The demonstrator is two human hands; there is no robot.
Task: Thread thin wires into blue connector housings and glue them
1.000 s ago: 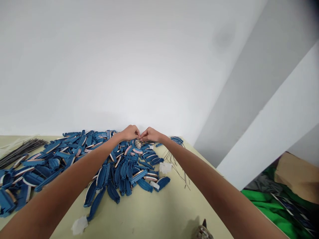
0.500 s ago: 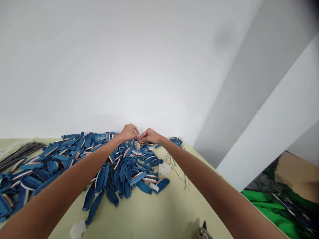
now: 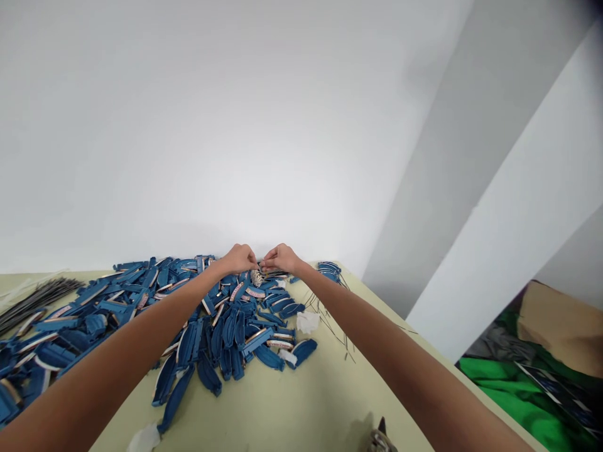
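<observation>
Both my hands are stretched out to the far side of the table, close together above the pile. My left hand point(image 3: 241, 258) has its fingertips pinched; anything between them is too small to name. Facing it, my right hand point(image 3: 279, 258) is also pinched, its contents likewise unclear. Just under the fingertips sits a bundle point(image 3: 257, 278) with many pale tips, and thin dark strands run to the right from it. Around it lie many curved blue pieces point(image 3: 234, 326), some with white edges and printed pinkish labels point(image 3: 255, 292).
Dark thin rods point(image 3: 40, 298) lie in a sheaf at the left. Loose wires point(image 3: 335, 323) and a white scrap point(image 3: 308, 321) are right of the pile, with blue arcs point(image 3: 329, 270) behind. Green cloth point(image 3: 504, 386) and cardboard point(image 3: 560, 323) lie beyond the table's right edge.
My fingertips, which met over the bundle, are now slightly apart. The left hand is a little lower. The whole view has shifted slightly.
</observation>
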